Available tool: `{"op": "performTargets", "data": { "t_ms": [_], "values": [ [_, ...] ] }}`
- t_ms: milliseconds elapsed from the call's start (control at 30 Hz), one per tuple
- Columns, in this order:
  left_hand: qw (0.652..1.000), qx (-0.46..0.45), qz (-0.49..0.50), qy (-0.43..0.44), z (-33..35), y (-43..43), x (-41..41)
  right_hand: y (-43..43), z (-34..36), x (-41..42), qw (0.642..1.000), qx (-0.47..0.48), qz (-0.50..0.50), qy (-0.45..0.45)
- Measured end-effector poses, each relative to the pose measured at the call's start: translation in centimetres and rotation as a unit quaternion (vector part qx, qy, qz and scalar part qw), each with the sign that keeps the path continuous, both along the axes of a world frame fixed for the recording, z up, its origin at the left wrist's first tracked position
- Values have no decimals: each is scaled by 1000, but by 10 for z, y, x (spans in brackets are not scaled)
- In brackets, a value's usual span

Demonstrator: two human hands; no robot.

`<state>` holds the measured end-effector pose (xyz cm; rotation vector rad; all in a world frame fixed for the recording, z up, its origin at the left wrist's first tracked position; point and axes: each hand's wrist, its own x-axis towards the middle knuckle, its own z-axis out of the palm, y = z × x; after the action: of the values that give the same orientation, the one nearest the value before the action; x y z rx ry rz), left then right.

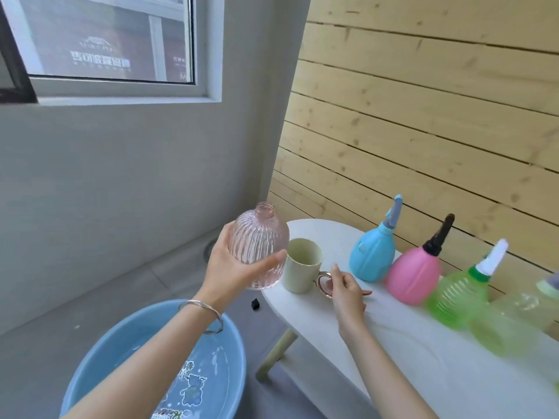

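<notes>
Now, off the left end of the white worktop (378,325) your ribbed pink bottle (260,237) hangs upright, open neck on top, just left of the cream mug (301,273) standing mouth up at that end. Your left hand (233,267) wraps the bottle's belly; your right hand (346,293), nearer the mug, pinches its ring handle (323,282), so any pour likely goes leftward

— Where are we looking?
— Likely a home balcony: pine planks (423,101) are lining one wall, a window (106,40) is showing a building outside, a washbasin (90,352) is sitting on grey floor (75,285).
</notes>
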<state>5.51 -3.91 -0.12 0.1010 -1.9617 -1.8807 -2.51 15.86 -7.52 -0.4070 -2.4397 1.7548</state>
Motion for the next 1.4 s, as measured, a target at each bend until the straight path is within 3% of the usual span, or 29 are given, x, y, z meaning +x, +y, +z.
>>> {"op": "performTargets", "data": {
  "t_ms": [100, 167, 267, 367, 600, 733, 867, 933, 1133, 1400],
  "values": [
    [1000, 3, -15, -1, 1, 9, -3, 23, 12, 2, 997, -9, 19, 67],
    [999, 10, -31, -4, 0, 18, -5, 46, 19, 5, 994, 68, 36, 80],
    [998, 17, -59, -9, -3, 35, -6, 72, 16, 6, 968, 213, 130, 4],
    [996, 15, -91, -17, -7, 55, -5, 79, 3, 10, 919, 338, 198, -43],
    [991, 2, -130, -34, -21, 97, -2, 88, 7, 13, 885, 403, 230, 28],
    [986, 13, -162, -41, -32, 119, -4, 122, 31, 23, 946, 283, 132, 92],
    [980, 10, -192, -42, -45, 143, -8, 151, 91, 50, 978, 33, 58, 196],
    [978, 0, -202, -44, -52, 154, -11, 156, 116, 65, 965, -65, 64, 245],
    [973, -36, -216, -68, -74, 180, -19, 156, 157, 89, 923, -205, 39, 324],
    [972, -36, -212, -91, -93, 193, -22, 148, 168, 86, 882, -290, 36, 369]
  ]
}}
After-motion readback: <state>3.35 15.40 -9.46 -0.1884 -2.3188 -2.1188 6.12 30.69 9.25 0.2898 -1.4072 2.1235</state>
